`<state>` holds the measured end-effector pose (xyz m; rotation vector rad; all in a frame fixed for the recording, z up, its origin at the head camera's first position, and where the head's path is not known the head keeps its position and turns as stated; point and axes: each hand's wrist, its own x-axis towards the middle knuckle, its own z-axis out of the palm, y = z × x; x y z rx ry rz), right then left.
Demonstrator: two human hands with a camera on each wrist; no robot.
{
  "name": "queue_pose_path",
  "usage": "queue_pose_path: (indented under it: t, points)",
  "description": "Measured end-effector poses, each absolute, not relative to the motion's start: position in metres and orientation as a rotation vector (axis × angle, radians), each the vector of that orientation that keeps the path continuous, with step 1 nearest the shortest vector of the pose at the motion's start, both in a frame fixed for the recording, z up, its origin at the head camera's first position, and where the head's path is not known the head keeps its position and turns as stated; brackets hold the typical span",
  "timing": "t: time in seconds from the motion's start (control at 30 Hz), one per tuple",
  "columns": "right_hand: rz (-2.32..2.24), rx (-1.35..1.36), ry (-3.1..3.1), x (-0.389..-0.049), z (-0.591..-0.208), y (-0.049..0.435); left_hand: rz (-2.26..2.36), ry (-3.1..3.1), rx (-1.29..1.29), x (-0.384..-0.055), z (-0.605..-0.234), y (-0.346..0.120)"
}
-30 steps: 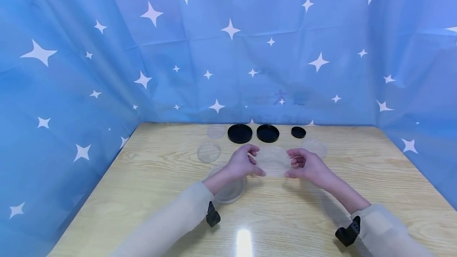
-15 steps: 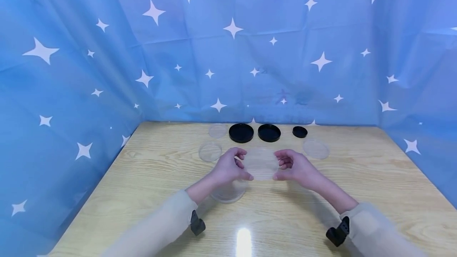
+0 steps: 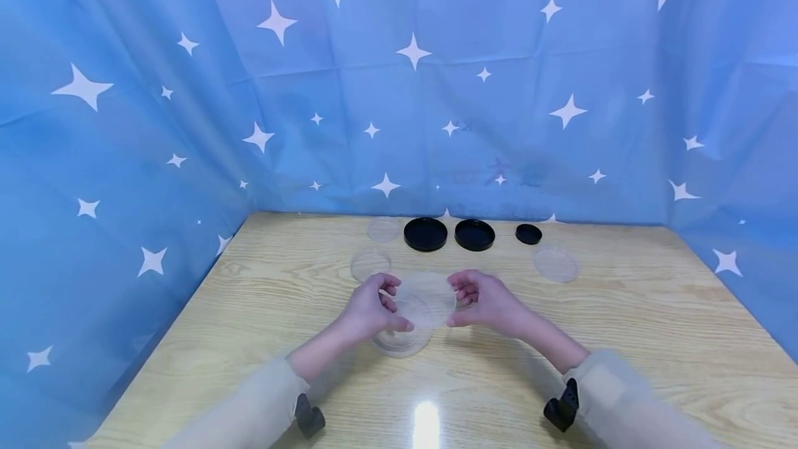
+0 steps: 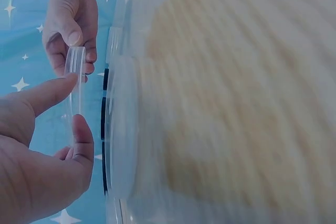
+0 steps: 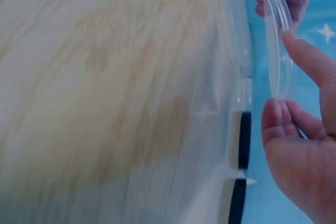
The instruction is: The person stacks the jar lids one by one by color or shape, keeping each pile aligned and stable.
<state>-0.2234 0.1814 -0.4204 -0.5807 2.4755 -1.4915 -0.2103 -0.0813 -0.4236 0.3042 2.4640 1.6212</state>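
Observation:
A transparent round plastic lid (image 3: 430,289) is held up between both hands in the head view. My left hand (image 3: 366,310) pinches its left edge, thumb at the near side and fingers at the far side. On the opposite edge, my right hand (image 3: 491,305) grips it the same way. The lid's narrow ridged rim shows edge-on in the left wrist view, where the lid (image 4: 75,65) stands above the table. Below it, partly covered by the lid and left hand, a larger transparent round dish (image 3: 402,348) sits on the table.
Along the wooden table's (image 3: 548,380) back edge lie a large black lid (image 3: 425,235), a second black lid (image 3: 475,235) and a small black one (image 3: 528,234). Transparent discs lie at the back left (image 3: 370,265) and right (image 3: 556,265). A blue star-patterned curtain (image 3: 349,151) hangs behind.
Both hands have carried the transparent lid leftward and toward the body, until it overlaps the dish on the table in the head view. The grip on its edges looks the same.

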Motion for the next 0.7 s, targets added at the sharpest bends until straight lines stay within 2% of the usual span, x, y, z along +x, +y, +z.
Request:
queue_pose_path:
  t: [0.7]
  points:
    - [-1.366, -0.649, 2.483, -0.224, -0.433, 0.134, 1.67, 2.483, 0.262, -0.195, -0.436, -0.124]
